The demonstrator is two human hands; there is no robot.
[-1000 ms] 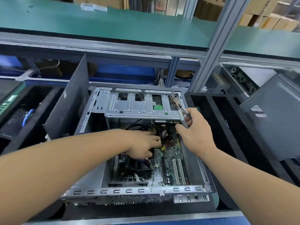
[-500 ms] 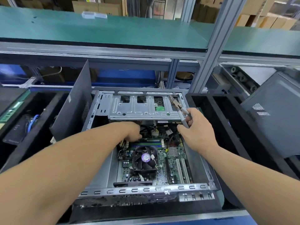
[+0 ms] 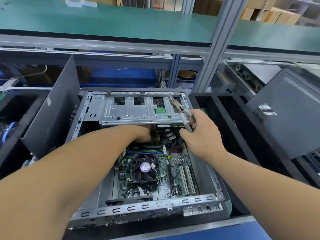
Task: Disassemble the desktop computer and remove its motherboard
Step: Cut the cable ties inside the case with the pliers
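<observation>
The desktop computer [image 3: 147, 153] lies open with its motherboard [image 3: 174, 172] still inside, the left hand [image 3: 143, 134] reaching under the drive cage [image 3: 138, 110], its grip hidden, while the right hand [image 3: 202, 135] holds pliers [image 3: 181, 113] clear, seemingly parked until needed

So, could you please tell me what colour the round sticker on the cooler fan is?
Purple; the head view shows the sticker at the fan hub.

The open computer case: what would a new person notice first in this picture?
The open computer case fills the centre, with the green motherboard and its black cooler fan exposed inside. The left hand reaches under the silver drive cage at the far end, among the cables. The right hand holds pliers over the cage's right end.
</observation>
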